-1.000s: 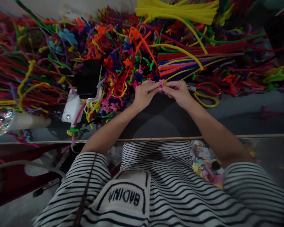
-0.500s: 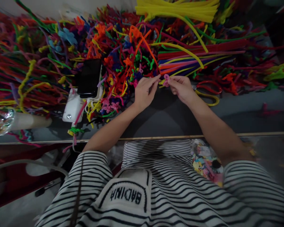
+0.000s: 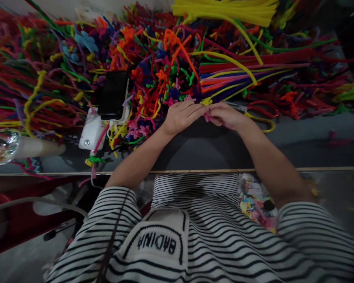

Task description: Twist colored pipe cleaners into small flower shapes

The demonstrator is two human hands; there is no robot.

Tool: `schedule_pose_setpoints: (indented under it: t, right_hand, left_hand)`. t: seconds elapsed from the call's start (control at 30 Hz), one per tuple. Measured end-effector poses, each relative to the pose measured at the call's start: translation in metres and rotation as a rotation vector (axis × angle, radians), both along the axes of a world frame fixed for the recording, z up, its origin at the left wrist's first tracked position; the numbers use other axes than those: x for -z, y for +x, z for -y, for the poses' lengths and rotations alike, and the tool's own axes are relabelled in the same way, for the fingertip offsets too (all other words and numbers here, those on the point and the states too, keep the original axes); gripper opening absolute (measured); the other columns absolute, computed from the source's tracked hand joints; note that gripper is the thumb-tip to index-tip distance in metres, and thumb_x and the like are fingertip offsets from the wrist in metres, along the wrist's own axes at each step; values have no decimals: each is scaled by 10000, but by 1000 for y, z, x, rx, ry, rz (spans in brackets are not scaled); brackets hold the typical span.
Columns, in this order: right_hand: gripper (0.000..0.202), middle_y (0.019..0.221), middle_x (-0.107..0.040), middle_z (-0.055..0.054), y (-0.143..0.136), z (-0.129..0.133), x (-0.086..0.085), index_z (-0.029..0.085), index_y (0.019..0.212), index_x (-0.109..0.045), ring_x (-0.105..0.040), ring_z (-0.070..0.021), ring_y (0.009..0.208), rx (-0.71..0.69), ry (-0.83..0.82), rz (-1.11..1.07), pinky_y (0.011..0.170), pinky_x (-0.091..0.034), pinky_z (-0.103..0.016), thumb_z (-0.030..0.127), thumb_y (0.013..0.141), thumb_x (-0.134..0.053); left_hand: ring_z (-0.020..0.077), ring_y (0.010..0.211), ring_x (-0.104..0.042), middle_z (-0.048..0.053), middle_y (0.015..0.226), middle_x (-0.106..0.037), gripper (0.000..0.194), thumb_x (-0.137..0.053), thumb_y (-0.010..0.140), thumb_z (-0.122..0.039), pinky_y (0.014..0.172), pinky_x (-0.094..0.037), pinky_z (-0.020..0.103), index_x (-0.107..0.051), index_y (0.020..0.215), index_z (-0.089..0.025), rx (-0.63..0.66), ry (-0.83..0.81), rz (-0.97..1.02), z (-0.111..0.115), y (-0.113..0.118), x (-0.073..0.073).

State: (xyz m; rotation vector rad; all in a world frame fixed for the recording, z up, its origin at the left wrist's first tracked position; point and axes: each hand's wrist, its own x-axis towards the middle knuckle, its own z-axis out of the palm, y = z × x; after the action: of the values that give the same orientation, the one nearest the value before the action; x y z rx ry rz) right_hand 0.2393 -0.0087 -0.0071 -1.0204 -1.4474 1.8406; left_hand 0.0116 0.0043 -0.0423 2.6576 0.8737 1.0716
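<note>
A small pink pipe-cleaner flower [image 3: 207, 117] is pinched low over the table, partly hidden by fingers. My right hand [image 3: 225, 116] is closed on it with thumb and fingertips. From the other side, my left hand [image 3: 183, 117] reaches across, its fingers together and bent, the tips meeting the same pink piece; its thumb is hidden. Just beyond the fingertips is a yellow pipe-cleaner piece [image 3: 207, 101]. Scissors with red and yellow handles [image 3: 264, 107] lie to the right of my right hand.
Heaps of coloured pipe cleaners [image 3: 147, 70] cover the back and left. A yellow bundle [image 3: 224, 10] lies at the far edge. A black phone [image 3: 113, 94], a white power bank [image 3: 90, 133] with a cable, and a wrapped cone [image 3: 38, 146] are at left. The table's front edge [image 3: 206, 171] is near my body.
My left hand has turned over and moved right, bringing its fingers against my right hand at the pink piece. The pink piece sits slightly lower and is more covered.
</note>
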Motion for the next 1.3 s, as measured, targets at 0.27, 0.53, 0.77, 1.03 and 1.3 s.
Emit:
schedule_pose_setpoints:
  t: [0.27,0.53,0.77,1.03,1.3]
  right_hand:
    - [475,466,-345,113,-1,4,2,212,758,-585,-232,-48,398,-44,29,-70,381,-163,-212,614,799,-834]
    - [534,518,-438,79,-1,3,0,199,755,-639,-294,-56,441,13,261,61,414,-199,-233,708,869,-753]
    - [397,733,-699,-14,-2,-1,8,205,766,-700,-603,-134,697,168,477,250,707,-507,-276,568,917,-752]
    - [561,773,-712,-30,-8,-4,26,215,829,-724,-618,-163,724,418,640,302,711,-484,-308,760,918,-628]
    - [503,817,-775,-41,-14,6,16,230,803,-778,-677,-192,767,451,682,324,774,-529,-348,713,910,-686]
  left_hand:
    - [211,1136,-737,56,1146,-813,354,-469,1100,-414,975,-589,383,-768,1251,-299,-27,8,-24,-3,-7,-3]
    - [218,1042,-728,69,1015,-799,403,-513,1056,-584,971,-600,402,-809,1088,-312,-9,-126,120,-11,-2,0]
    - [225,1017,-739,72,986,-813,409,-581,1016,-607,1006,-580,410,-823,1003,-276,-59,-249,182,-7,5,-4]
    - [145,746,-724,65,891,-811,567,-680,910,-721,634,-569,244,-798,1047,-184,-67,-658,502,9,30,2]
    - [110,685,-680,41,811,-787,474,-780,863,-665,636,-566,250,-801,897,-193,-101,-782,675,-4,31,13]
